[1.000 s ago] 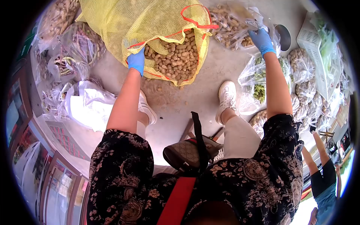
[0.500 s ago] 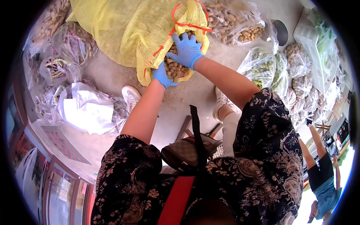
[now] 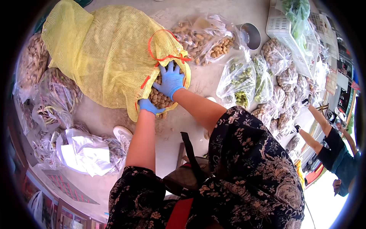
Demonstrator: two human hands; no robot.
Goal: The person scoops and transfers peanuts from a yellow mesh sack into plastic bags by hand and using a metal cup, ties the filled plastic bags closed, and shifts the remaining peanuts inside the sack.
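The spread fingers (image 3: 166, 72) of the right hand (image 3: 170, 82), gloved in blue, press flat on the peanuts (image 3: 159, 97) in the mouth of the yellow mesh sack (image 3: 103, 57), open and closed on nothing. Just below, the left hand (image 3: 148, 106), also gloved, curls its fingers around the sack's lower lip, pinching the mesh. Half a second ago both hands sat at this same opening; a second ago the right hand was away at the clear bag of peanuts (image 3: 206, 38) beside the sack. That bag now lies untouched on the concrete floor (image 3: 198, 82), with bags of green pods (image 3: 242, 82) further right and a white crate (image 3: 286, 32) beyond. Another person (image 3: 335, 152) bends at the right edge.
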